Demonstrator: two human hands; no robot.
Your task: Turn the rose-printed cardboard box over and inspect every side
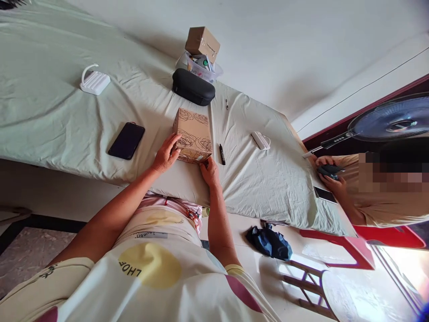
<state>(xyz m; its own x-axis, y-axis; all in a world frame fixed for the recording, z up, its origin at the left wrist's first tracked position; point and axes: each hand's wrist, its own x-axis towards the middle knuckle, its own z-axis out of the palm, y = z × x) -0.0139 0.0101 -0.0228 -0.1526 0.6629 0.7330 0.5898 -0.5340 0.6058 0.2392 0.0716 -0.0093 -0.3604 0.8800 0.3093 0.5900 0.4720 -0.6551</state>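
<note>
A brown cardboard box point(193, 127) with black scribbled loops on its top and near side sits on the cloth-covered table in front of me. My left hand point(166, 154) is closed on its left near corner, the thumb against the near side. At the right near corner, the fingers of my right hand point(210, 171) grip the lower edge. A black marker pen point(222, 154) lies just right of the box. To the left rests a dark smartphone point(126, 140), apart from my left hand.
Behind the box lies a black zip case point(193, 86), then a clear plastic tub point(214, 74) and another carton point(202, 42). White corded devices stand left point(95, 82) and right point(260, 140). At the right end, a person point(348, 197) holds a dark object beside a fan point(395, 118).
</note>
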